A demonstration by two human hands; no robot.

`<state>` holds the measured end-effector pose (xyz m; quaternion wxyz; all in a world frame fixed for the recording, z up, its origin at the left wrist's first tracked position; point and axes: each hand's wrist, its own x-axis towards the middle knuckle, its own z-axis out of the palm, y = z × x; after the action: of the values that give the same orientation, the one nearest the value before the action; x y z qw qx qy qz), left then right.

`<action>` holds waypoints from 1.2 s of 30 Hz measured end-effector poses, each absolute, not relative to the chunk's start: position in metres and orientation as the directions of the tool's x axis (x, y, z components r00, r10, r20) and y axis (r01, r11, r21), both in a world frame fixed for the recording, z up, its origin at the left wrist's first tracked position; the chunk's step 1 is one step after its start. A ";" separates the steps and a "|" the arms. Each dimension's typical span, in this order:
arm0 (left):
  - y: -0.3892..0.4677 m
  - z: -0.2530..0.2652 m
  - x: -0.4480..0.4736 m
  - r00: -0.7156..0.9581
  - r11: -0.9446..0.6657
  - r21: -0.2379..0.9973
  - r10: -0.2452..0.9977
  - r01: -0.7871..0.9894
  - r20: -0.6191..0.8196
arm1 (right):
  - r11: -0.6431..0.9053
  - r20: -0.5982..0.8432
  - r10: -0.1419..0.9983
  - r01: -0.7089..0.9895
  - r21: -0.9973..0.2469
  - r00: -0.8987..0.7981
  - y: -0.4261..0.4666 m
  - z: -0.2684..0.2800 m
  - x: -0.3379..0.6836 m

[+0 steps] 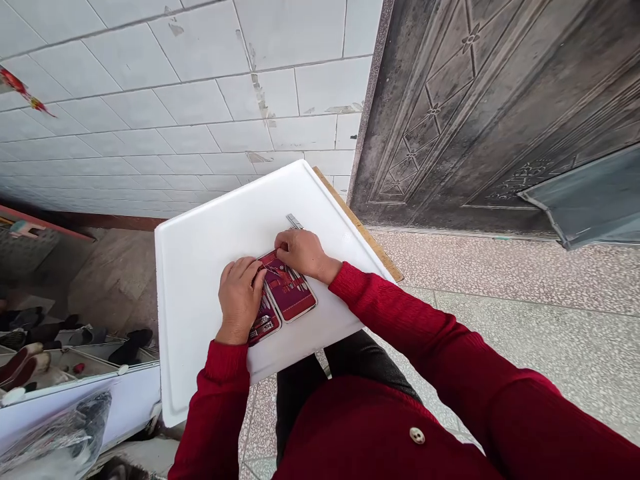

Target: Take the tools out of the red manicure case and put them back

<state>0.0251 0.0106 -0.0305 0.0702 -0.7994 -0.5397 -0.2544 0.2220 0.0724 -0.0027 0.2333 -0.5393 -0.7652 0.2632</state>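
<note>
1 tool case [299,308], red and purple, opened flat in 2 halves near the front edge of the white tabletop [210,233], between and under my hands. Contents: slim metal tools [291,283] in the right half; clippers [262,326] in the left half.

1 left hand [240,293], mine: lies over the left half, thumb and fingertips near the middle of the case; whether they are clamped on it, I cannot tell.

1 right hand [304,253], mine: thumb and fingers curled close together at the far edge of the right half; I cannot tell whether anything is pinched between them.

1 small grey item [293,219], just beyond my right knuckles, partly hidden.

Surroundings: white tiled wall [165,113] ahead, dark panelled door [450,120] at right, shoes [131,347] at lower left.
</note>
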 end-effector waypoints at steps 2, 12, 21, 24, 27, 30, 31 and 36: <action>0.011 -0.032 0.025 0.271 -0.396 0.186 0.839 0.899 0.472 | 0.266 0.068 0.951 0.690 -0.673 -0.300 0.074 -0.005 0.223; 0.018 -0.021 -0.017 0.254 -0.348 0.157 0.867 0.924 0.428 | 0.217 0.157 0.974 0.469 -0.856 -0.164 0.089 -0.024 0.228; 0.018 -0.026 -0.135 -0.070 -0.008 0.191 0.914 0.982 0.399 | 0.229 0.159 0.973 0.594 -0.771 -0.168 0.104 -0.011 0.243; 0.003 -0.032 -0.152 -0.100 0.038 0.183 0.935 0.982 0.340 | 0.204 0.167 0.978 0.760 -0.617 -0.127 0.112 -0.006 0.271; -0.014 -0.036 -0.163 -0.184 0.107 0.247 0.932 0.963 0.313 | 0.122 0.159 0.986 0.861 -0.493 -0.049 0.111 -0.006 0.306; -0.026 -0.037 -0.170 -0.421 0.348 0.352 0.894 0.869 0.155 | -0.007 0.042 0.999 0.910 -0.415 0.027 0.102 -0.009 0.329; -0.029 -0.037 -0.170 -0.475 0.411 0.378 0.875 0.829 0.091 | -0.036 0.006 0.999 0.920 -0.391 0.042 0.099 -0.011 0.334; -0.032 -0.032 -0.160 -0.532 0.439 0.501 0.845 0.746 0.051 | -0.101 -0.080 0.993 0.949 -0.297 0.081 0.093 -0.018 0.337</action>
<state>-0.1599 -0.0324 -0.0322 -0.1037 -0.4725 -0.8419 -0.2392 0.3368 0.0932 -0.0180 0.0839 -0.7303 -0.6651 0.1313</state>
